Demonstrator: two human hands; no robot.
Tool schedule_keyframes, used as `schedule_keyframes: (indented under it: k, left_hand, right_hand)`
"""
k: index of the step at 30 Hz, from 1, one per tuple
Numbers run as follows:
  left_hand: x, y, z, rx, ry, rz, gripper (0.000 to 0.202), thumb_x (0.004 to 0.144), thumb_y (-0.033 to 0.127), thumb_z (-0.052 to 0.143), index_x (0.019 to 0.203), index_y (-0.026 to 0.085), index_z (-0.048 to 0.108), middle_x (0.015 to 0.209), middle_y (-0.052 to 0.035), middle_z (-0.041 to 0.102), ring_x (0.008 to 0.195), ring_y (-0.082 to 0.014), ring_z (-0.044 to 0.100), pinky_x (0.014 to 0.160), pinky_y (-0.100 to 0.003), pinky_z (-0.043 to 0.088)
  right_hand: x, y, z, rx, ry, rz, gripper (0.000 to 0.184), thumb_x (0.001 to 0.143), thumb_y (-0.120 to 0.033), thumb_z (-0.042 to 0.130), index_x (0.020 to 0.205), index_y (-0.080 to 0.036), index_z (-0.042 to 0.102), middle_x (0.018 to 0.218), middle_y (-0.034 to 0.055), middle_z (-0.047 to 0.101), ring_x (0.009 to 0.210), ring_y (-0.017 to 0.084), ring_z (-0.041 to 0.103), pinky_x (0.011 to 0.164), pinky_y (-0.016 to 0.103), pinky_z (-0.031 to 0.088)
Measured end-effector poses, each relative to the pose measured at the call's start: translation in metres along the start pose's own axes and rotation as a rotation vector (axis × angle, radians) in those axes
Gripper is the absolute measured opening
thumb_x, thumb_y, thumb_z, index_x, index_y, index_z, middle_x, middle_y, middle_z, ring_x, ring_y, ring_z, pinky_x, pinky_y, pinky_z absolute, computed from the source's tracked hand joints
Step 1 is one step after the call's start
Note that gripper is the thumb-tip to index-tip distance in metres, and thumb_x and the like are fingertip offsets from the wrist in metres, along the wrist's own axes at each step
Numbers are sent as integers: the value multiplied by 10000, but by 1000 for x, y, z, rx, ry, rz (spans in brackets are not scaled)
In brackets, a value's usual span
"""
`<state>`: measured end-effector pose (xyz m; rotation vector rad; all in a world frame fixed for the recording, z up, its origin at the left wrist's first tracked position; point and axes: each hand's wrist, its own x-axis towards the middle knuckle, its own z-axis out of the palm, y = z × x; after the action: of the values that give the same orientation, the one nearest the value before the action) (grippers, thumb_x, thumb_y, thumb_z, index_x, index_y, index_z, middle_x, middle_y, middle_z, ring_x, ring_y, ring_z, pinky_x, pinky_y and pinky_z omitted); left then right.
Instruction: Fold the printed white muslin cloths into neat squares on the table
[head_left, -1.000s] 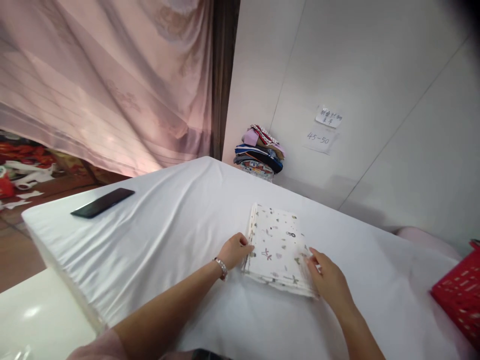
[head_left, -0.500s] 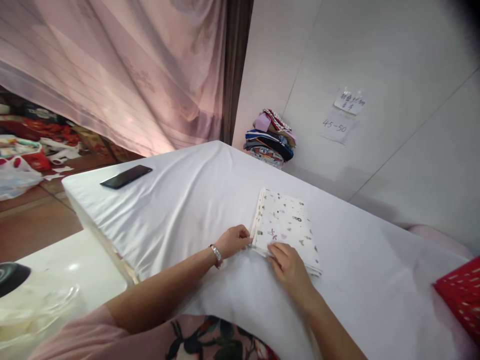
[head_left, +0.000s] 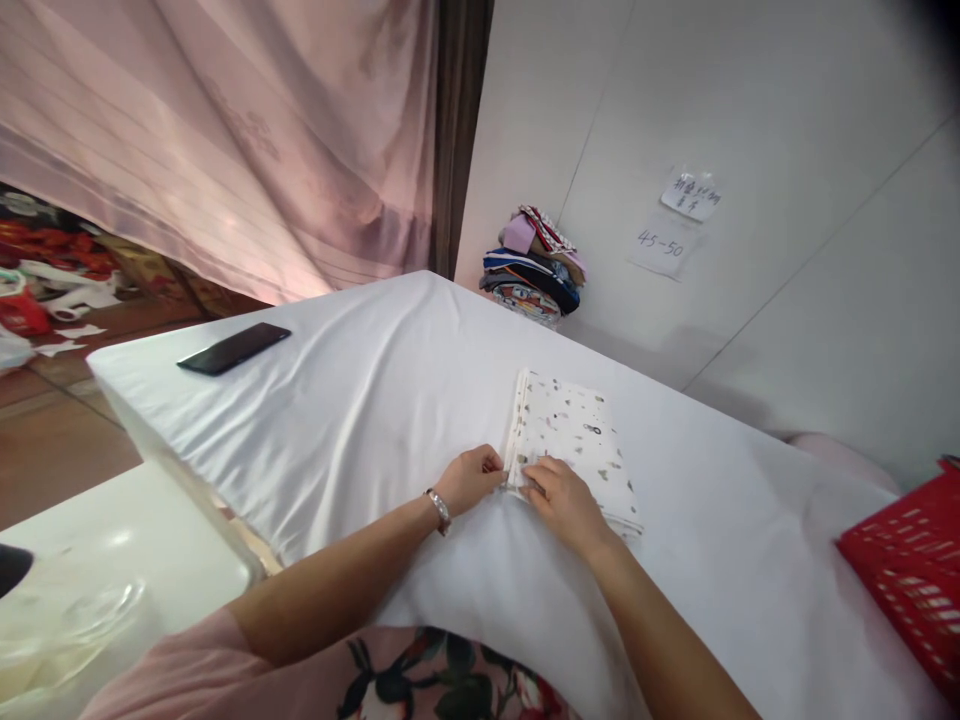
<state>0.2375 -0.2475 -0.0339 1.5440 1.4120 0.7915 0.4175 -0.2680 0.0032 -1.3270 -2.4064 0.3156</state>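
Observation:
A folded white cloth [head_left: 577, 430] with small printed motifs lies flat on the white-covered table [head_left: 360, 400], in several layers. My left hand [head_left: 472, 480], with a bracelet at the wrist, pinches the cloth's near left corner between thumb and fingers. Just beside it, my right hand [head_left: 562, 500] is closed over the near edge of the same cloth, its fingertips at the top layer near that corner. The tips of both hands are close together, and the exact fold between them is hard to make out.
A black phone [head_left: 234, 349] lies at the table's far left. Against the wall stands a pile of folded clothes [head_left: 532, 265]. A red plastic basket [head_left: 911, 570] is at the right edge. Lower left, a white surface [head_left: 180, 520] holds a clear plastic bag [head_left: 82, 630].
My right hand has slid left along the cloth's near edge, towards my left hand. The left hand keeps its pinch at the corner. The view has shifted slightly to the right.

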Motion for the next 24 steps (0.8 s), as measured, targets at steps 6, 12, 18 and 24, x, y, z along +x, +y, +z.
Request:
schedule_keyframes:
  k: [6,12,18,24]
  left_hand:
    - [1,-1,-2,24,-25,15,204,705,395,533,704,193,561,571,37,577,556,-121,559,518,-216,384]
    - [1,2,-5,61,-70,57,242,701,441,536,691,199,549,596,38,583,591,-125,555,535,-215,382]
    - [1,0,-5,63,-87,80,199,710,397,528,699,200,547,619,41,588,583,-116,544,543,-214,379]
    - [2,-1,-4,57,-87,76,206,708,398,528,702,194,555,622,36,585,577,-117,540,538,-215,382]
  right_hand:
    - [3,4,5,140,29,87,221,849,-241,431,744,-222,624,777,8,561,762,148,523,670,267,408]
    - [4,-1,11,231,174,181,211,845,-242,424,687,-207,560,705,1,528,691,143,507,639,266,394]
    - [-5,-9,26,274,286,165,222,871,-254,381,751,-210,562,770,27,558,748,160,514,686,289,415]
    - [-11,-7,29,197,297,80,202,864,-242,406,920,-215,599,873,57,585,826,185,523,733,326,432]
